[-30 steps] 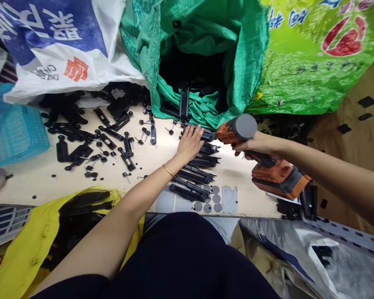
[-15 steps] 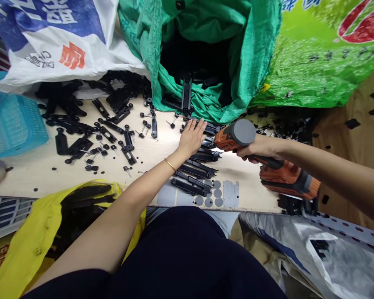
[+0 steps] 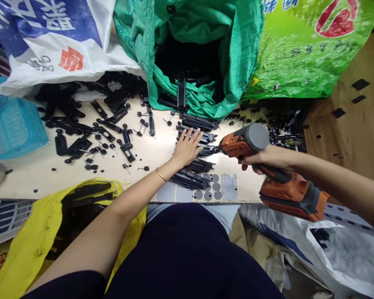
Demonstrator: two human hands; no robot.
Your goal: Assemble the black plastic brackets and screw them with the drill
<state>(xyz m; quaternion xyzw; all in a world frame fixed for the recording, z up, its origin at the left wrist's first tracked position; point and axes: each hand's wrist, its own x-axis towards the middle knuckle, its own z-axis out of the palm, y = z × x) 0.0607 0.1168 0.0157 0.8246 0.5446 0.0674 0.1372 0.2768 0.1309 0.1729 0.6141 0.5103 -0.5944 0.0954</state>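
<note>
My left hand [image 3: 187, 146] lies flat, fingers spread, on a row of long black plastic parts [image 3: 195, 167] laid side by side on the wooden table [image 3: 34, 176]. My right hand [image 3: 268, 158] grips the handle of an orange and grey cordless drill [image 3: 262, 166]. The drill's tip points left at one black part just beside my left fingertips. A thin gold bangle sits on my left wrist.
Loose black parts and small screws [image 3: 112, 141] are scattered at the left. An open green sack [image 3: 193, 54] holds more black parts. A blue basket [image 3: 12, 124] stands far left, a yellow bag [image 3: 65, 216] below the table edge, white and lime sacks behind.
My left hand has slid nearer along the row of black parts. The drill in my right hand has followed, moving down and right with its tip kept at the parts.
</note>
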